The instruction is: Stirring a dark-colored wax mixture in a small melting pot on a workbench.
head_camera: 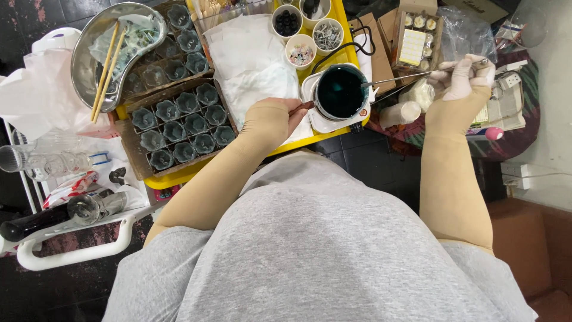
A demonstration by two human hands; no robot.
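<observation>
My left hand (285, 114), in a tan sleeve, grips the brown handle of a small pot (341, 92) full of dark teal liquid. The pot stands on a white hot plate (322, 122) at the yellow tray's (179, 177) near right corner. My right hand (466, 76), in a pale glove, holds a long thin metal tool (398, 77) whose tip reaches over the pot's right rim. Left of the pot, a cardboard holder (140, 170) carries several dark flower-shaped moulds (185, 122).
White cloths (250, 56) and small white cups (301, 50) of bits lie on the tray behind the pot. A metal kidney dish (89, 65) with wooden sticks sits far left. Boxes and a plastic bag (468, 33) crowd the right. Glass bottles (42, 161) lie on a white cart.
</observation>
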